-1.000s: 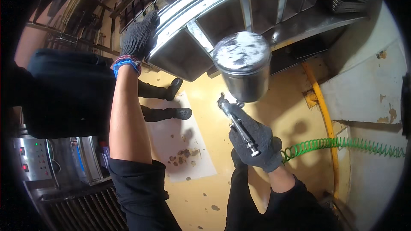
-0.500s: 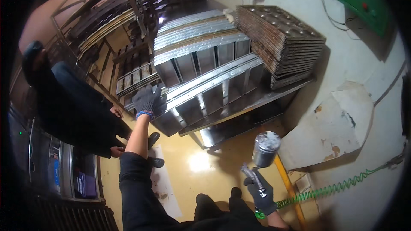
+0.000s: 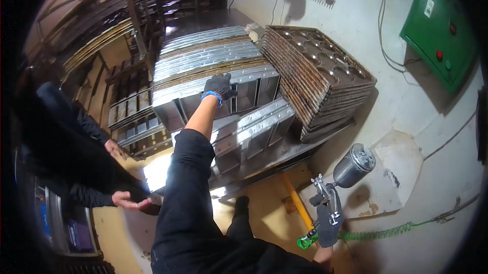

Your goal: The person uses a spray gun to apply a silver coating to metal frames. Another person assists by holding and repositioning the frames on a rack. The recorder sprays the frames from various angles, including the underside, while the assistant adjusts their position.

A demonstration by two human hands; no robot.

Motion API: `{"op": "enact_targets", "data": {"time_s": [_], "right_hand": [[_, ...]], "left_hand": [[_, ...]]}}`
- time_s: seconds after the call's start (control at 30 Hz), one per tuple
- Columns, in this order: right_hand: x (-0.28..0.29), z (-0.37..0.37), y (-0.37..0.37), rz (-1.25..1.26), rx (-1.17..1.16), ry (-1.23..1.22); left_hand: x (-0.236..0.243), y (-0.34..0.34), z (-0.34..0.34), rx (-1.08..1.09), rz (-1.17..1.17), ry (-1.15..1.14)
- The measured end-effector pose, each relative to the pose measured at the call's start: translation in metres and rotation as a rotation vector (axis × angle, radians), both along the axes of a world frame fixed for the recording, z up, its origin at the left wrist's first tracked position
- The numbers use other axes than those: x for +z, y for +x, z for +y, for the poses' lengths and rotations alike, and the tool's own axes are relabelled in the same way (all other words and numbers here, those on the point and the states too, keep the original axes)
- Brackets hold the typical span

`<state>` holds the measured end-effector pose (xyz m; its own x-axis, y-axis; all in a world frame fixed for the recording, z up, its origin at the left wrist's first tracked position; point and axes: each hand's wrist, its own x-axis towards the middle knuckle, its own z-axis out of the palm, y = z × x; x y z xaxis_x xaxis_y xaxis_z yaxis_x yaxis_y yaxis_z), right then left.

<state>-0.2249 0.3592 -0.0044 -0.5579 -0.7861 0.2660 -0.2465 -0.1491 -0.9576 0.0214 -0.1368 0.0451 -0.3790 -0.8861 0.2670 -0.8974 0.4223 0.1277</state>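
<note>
L hand (image 3: pixel 218 86) grips bread tin strap (image 3: pixel 231 78) on stack; R hand (image 3: pixel 328 225) clutches spray gun (image 3: pixel 338 182), cup lidded

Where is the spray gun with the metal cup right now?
The spray gun is at the lower right of the head view, held up in the right hand, beside the stacked baking trays.

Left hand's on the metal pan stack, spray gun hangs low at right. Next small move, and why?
Probably raise the spray gun toward the metal pans. The right hand holds it low beside the wall, its cup away from them, while the gloved left hand already rests on the top pan's edge.
</note>
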Motion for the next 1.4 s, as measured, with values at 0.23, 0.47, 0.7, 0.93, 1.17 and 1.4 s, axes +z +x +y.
{"op": "enact_targets", "data": {"time_s": [0.23,0.47,0.7,0.93,1.17,1.4], "right_hand": [[0.021,-0.068,0.0,0.023,-0.108,0.185],[0.033,-0.116,-0.009,0.043,-0.103,0.24],[0.038,-0.141,-0.027,0.033,-0.029,0.271],[0.043,-0.16,-0.042,0.043,0.059,0.32],[0.028,-0.207,-0.045,0.252,0.232,0.194],[0.032,-0.262,-0.036,0.338,0.351,0.2]], "left_hand": [[-0.056,-0.022,-0.067,0.044,-0.106,-0.13],[-0.046,-0.033,-0.051,0.029,-0.073,-0.322],[-0.047,-0.037,-0.059,-0.187,-0.044,-0.204],[-0.034,-0.03,-0.045,-0.237,-0.259,-0.037],[-0.056,-0.028,-0.061,-0.349,-0.346,0.23],[-0.164,-0.004,-0.027,-0.271,-0.269,0.354]]}}
